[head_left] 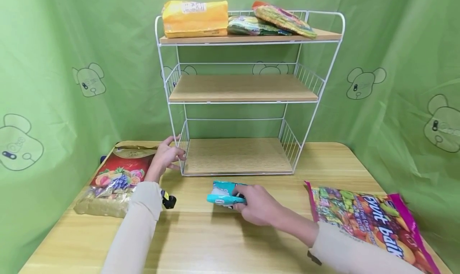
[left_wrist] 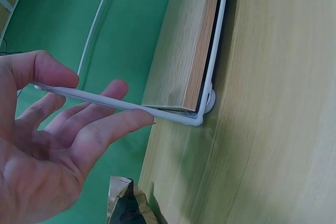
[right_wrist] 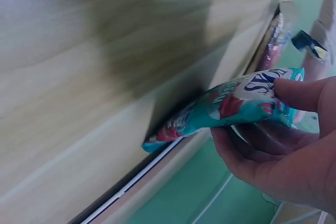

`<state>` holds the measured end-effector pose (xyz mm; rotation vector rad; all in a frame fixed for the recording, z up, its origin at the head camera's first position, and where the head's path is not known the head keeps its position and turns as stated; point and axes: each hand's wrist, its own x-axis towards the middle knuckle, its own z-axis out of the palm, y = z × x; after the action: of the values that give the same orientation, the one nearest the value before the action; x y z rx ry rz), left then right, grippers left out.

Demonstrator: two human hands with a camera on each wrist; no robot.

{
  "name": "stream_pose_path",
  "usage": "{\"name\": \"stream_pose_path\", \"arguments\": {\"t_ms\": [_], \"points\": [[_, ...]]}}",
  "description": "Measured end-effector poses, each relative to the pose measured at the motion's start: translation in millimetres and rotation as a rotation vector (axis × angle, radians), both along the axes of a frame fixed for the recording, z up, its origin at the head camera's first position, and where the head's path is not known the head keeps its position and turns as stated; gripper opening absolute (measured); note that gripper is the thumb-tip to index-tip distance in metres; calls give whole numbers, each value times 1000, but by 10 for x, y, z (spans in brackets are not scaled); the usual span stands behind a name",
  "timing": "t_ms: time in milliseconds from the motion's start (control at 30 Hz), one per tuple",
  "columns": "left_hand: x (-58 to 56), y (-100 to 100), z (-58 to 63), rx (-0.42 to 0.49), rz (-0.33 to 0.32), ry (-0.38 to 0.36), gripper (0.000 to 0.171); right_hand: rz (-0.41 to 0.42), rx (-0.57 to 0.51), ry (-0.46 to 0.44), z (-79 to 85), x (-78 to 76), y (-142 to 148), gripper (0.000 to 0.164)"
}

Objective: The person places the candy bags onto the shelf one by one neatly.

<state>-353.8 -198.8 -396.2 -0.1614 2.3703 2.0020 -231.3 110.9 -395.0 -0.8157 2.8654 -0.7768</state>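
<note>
My right hand [head_left: 259, 207] pinches a small teal candy bag [head_left: 222, 191] just above the table, in front of the shelf rack. In the right wrist view the bag [right_wrist: 233, 98] shows red fruit and part of a white label, with thumb on one face and fingers on the other. At the rack's lower left corner, my left hand [head_left: 167, 156] holds the white wire post [left_wrist: 113, 100] between thumb and fingers. The rack's bottom wooden shelf [head_left: 233, 156] lies between the two hands.
On the top shelf [head_left: 327, 35] lie a yellow-orange pack [head_left: 195, 20], a green bag [head_left: 251, 26] and a colourful bag [head_left: 284, 19]. A red and gold fruit bag [head_left: 118, 174] rests left on the table, a fruit-printed bag [head_left: 370, 222] right. Green curtains [head_left: 43, 66] surround the table.
</note>
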Motion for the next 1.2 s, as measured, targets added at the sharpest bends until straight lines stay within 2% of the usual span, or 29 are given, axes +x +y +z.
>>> {"name": "stream_pose_path", "arguments": {"t_ms": [100,200,333,433,533,667,867,967,1200], "points": [[-4,0,-2,2,-4,-2,76,-18,-38,-2,106,17,16,14],[-5,-10,-4,4,-2,-5,76,-29,-32,33,220,0,42,12],[-11,-22,-18,-4,0,-4,77,-49,-11,34,359,-50,106,25],[-16,-25,-22,-2,-1,-1,77,-52,-15,-17,420,-101,173,37],[-18,-26,-23,3,0,-3,77,-56,-47,-122,451,-164,239,42],[-14,-23,-22,6,4,-5,77,-87,-74,-215,465,-264,318,45],[-17,-15,-29,6,3,-5,76,-145,-122,-234,411,-428,449,35],[-18,-8,-26,8,4,-8,75,-160,-139,-221,347,-507,525,30],[-32,-11,-15,1,2,-13,74,-186,-94,-146,187,-643,635,24]]}}
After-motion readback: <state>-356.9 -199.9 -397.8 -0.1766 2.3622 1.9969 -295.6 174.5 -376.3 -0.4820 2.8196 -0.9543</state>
